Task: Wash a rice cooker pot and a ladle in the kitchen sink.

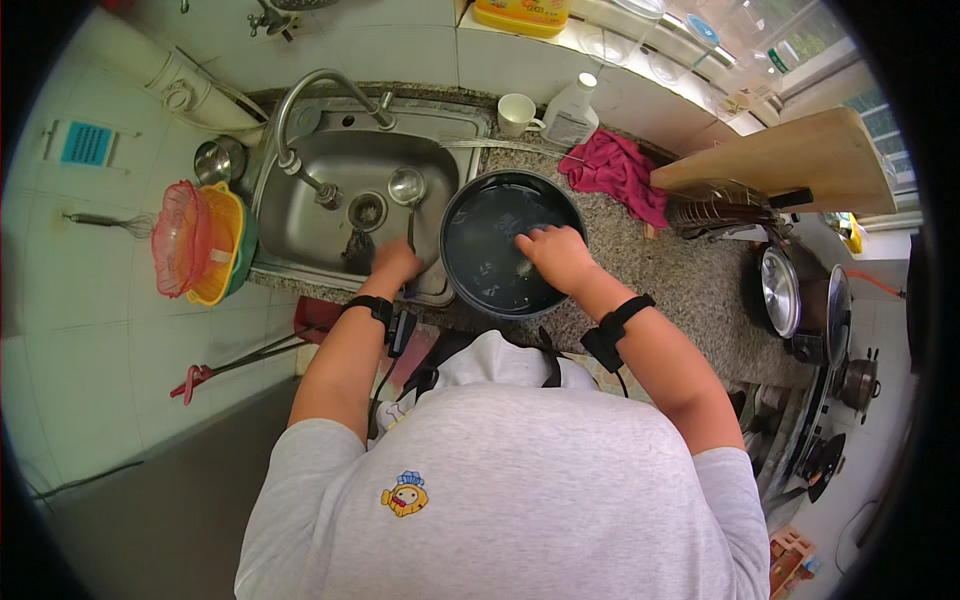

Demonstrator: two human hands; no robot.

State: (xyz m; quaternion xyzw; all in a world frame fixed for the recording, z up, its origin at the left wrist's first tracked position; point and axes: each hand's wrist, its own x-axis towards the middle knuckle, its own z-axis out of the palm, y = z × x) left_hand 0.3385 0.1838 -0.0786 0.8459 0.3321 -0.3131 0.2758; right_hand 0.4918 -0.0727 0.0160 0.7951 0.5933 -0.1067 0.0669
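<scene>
My left hand (pixel 396 262) is over the near right part of the stainless steel sink (pixel 300 225), closed around the handle of a metal ladle (pixel 407 187). The ladle's bowl points away from me, beside the drain strainer (pixel 367 211). A dark mesh scrubber (pixel 358 246) lies just left of that hand. On the counter right of the sink stands a round dark pan (pixel 487 225) that seems to contain water. My right hand (pixel 559 259) reaches over its right rim, fingers bent down inside. A small pale bit shows below the fingers; whether they hold anything is hidden.
A curved faucet (pixel 281 127) arches over the sink. Behind the pan are a white cup (pixel 517 114), a white bottle (pixel 571 112) and a crimson cloth (pixel 611 172). A wooden cutting board (pixel 780 161) leans at right, near a lidded pot (pixel 817 307). Plastic baskets (pixel 217 247) hang left.
</scene>
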